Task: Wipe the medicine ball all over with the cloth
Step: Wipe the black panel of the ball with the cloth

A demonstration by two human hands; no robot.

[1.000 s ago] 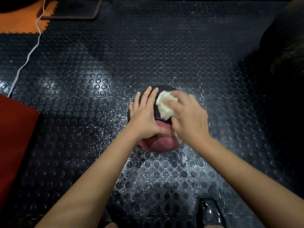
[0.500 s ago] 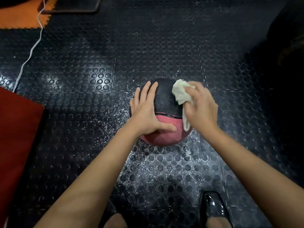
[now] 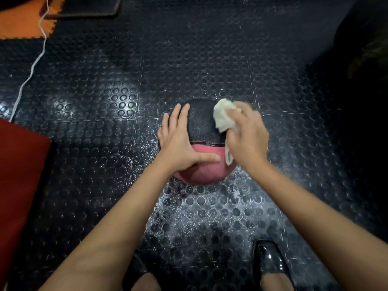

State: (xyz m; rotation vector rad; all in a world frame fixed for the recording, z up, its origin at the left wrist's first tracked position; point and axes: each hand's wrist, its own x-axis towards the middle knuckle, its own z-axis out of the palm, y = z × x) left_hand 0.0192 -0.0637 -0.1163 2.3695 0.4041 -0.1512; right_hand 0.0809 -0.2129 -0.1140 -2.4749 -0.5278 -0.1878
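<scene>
on the medicine ball (image 3: pixel 201 131) the left hand (image 3: pixel 178 143) lies flat, fingers straight — right hand (image 3: pixel 247 139) fingers grip the cloth (image 3: pixel 223 117).

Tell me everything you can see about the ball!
The medicine ball is round, its far part black and grainy, its near part pink, with a seam between. It sits on the black studded floor. The left hand lies flat on its left side; the right hand presses a pale cloth against its right side.

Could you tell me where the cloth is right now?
In the head view, the cloth is bunched in the right hand, against the ball's upper right side.
</scene>
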